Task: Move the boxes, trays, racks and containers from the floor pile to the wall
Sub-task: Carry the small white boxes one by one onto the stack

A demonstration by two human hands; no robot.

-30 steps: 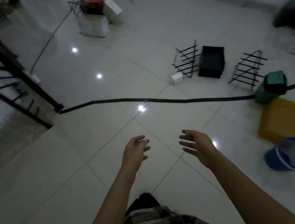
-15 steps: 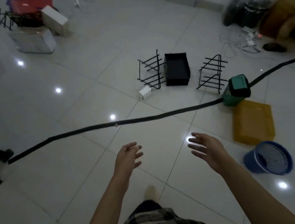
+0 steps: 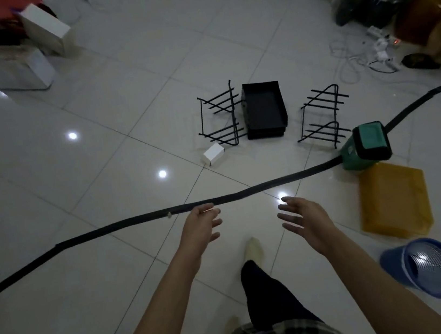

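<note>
On the tiled floor ahead lie a black tray (image 3: 264,109), a black wire rack (image 3: 221,120) to its left and a second wire rack (image 3: 323,117) to its right. A small white box (image 3: 213,153) sits by the left rack. Further right are a green bag (image 3: 365,146), a yellow box (image 3: 394,199) and a blue mesh basket (image 3: 429,267) on its side. My left hand (image 3: 201,230) and my right hand (image 3: 306,218) reach forward, fingers relaxed, holding nothing, well short of the tray.
A black strip (image 3: 136,221) runs across the floor between me and the items. Another pile of white boxes (image 3: 29,63) and a rack stands at the far left. Cables and a power strip (image 3: 375,48) lie at the far right by dark bags.
I have walked forward and turned right. The tray and racks are nearer and more central, and the strip now lies just past my hands. Both hands stay empty.
</note>
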